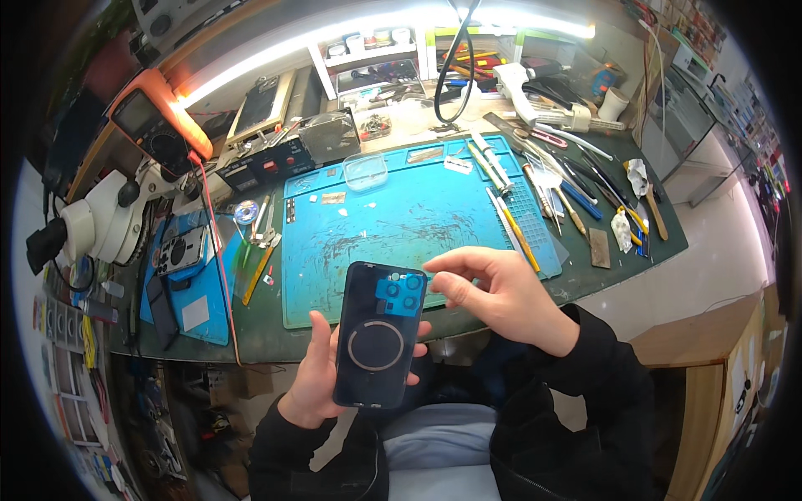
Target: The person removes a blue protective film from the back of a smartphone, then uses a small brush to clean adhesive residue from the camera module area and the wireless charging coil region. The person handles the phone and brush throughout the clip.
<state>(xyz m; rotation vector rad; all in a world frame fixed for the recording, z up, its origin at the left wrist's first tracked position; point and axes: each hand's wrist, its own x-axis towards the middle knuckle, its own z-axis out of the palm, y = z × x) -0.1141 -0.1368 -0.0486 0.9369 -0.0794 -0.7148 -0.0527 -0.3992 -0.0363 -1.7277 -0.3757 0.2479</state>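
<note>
My left hand (313, 380) grips a dark phone back panel (355, 309), thumb along its left side and fingertips showing past its right edge. A pale ring lies on the panel's lower half, and a bright blue film (399, 294) with round cutouts covers the camera area at its upper right. My right hand (505, 299) is beside that top right corner, thumb and forefinger bent toward each other close to the edge. Whether anything small sits between those fingertips cannot be made out. Beyond both hands spreads a scratched blue work mat (376, 225).
An orange multimeter (150, 117) and a white microscope (96, 221) stand at the left. A clear plastic box (365, 172) rests on the mat. Tweezers, screwdrivers and a yellow-handled tool (522, 238) lie at the right. A black cable loop (451, 83) hangs above the back.
</note>
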